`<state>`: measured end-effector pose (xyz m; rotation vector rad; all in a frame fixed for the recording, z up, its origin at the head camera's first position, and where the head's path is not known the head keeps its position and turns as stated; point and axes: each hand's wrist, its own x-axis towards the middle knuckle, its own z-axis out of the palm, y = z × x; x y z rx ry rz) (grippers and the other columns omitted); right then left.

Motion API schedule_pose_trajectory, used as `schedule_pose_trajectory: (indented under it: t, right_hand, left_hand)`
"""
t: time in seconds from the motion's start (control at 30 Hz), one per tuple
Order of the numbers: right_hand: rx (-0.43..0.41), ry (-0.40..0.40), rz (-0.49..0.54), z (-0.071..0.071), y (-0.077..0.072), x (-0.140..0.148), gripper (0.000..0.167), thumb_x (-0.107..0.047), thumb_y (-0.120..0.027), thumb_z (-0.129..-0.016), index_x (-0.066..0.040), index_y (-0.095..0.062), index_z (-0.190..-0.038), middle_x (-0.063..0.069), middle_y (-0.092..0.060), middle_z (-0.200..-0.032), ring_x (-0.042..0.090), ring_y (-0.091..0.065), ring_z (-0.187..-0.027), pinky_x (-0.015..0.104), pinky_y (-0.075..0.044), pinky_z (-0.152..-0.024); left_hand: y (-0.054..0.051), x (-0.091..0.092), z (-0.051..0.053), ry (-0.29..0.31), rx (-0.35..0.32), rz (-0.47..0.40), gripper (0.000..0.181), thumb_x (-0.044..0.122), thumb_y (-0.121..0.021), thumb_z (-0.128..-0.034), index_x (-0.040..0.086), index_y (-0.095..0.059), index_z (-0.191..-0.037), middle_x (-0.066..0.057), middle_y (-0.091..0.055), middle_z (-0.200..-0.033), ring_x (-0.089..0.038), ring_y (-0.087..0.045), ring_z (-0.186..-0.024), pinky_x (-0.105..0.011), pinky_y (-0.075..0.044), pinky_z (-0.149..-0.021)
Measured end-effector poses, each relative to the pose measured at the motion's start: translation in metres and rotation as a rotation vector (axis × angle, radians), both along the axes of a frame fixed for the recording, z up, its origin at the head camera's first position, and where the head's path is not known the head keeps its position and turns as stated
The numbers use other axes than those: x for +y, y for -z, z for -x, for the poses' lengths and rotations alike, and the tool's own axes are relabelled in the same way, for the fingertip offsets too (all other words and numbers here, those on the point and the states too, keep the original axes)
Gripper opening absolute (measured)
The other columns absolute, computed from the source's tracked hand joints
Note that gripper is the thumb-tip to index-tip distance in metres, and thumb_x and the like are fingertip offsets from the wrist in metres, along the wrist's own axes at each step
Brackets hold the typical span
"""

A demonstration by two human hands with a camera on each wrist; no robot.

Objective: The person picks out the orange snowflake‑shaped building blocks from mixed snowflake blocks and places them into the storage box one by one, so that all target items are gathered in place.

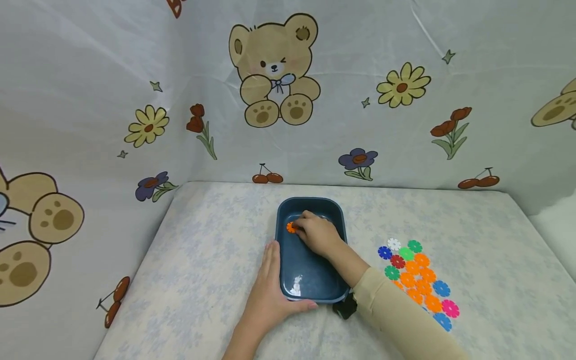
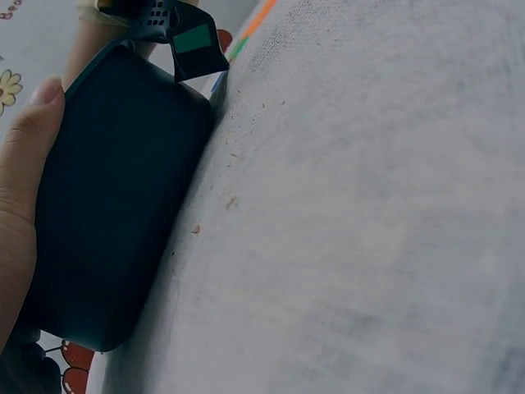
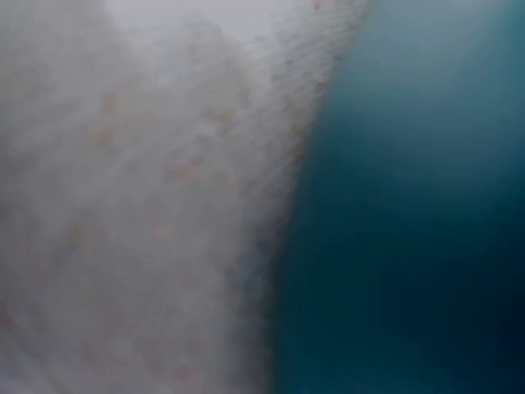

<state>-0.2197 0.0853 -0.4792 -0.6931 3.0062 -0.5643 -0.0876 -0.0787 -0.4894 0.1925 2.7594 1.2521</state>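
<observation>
A smooth white wall covering (image 1: 333, 135), printed with tan cartoon bears, yellow and purple flowers and red cherries, surrounds a wide, pale desk (image 1: 216, 260) mottled in faint blue. Soft light leaves slight creases visible on the covering.

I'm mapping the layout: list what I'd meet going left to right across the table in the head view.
Left hand → blue tray → dark blue disc → red disc → pink disc.

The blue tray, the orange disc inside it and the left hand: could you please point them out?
Blue tray (image 1: 302, 264): head view, on its bare inner floor.
Orange disc (image 1: 290, 227): head view, on its uncovered part.
Left hand (image 1: 271, 296): head view, on its back.
</observation>
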Motion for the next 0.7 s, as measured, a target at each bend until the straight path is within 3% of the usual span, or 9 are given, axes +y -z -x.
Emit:
schedule_pose_trajectory:
  t: [0.3, 0.53, 0.7]
  right_hand:
    - [-0.061, -0.006, -0.032, 0.0013, 0.0012, -0.0004, 0.035, -0.023, -0.062, -0.099, -0.019, -0.064, -0.133, 0.001, -0.057, -0.110, 0.013, -0.056, -0.076, 0.031, -0.049, -0.068]
    - [-0.074, -0.010, -0.029, 0.0019, 0.0011, -0.0008, 0.039, -0.022, -0.061, -0.099, -0.020, -0.059, -0.138, 0.002, -0.057, -0.115, 0.015, -0.058, -0.078, 0.033, -0.052, -0.070]
    - [-0.037, 0.002, 0.009, 0.0004, -0.0032, 0.0002, 0.041, -0.025, -0.064, -0.098, -0.017, -0.059, -0.137, 0.001, -0.060, -0.108, 0.014, -0.057, -0.080, 0.035, -0.053, -0.075]
  left_hand:
    - [0.0001, -0.0007, 0.0005, 0.005, 0.013, 0.002, 0.142, 0.086, -0.072, -0.0553, 0.028, 0.006, -0.160, 0.001, 0.002, -0.169, -0.017, 0.000, -0.155, -0.056, -0.027, -0.119]
    - [-0.0009, -0.0010, 0.0001, 0.003, 0.013, 0.005, 0.143, 0.085, -0.073, -0.0553, 0.025, 0.004, -0.160, 0.001, 0.002, -0.169, -0.017, 0.000, -0.155, -0.055, -0.027, -0.120]
    - [-0.0009, -0.0001, -0.0003, 0.002, 0.026, 0.016, 0.142, 0.083, -0.074, -0.0562, 0.026, 0.005, -0.160, 0.001, 0.001, -0.169, -0.016, 0.001, -0.155, -0.054, -0.026, -0.120]
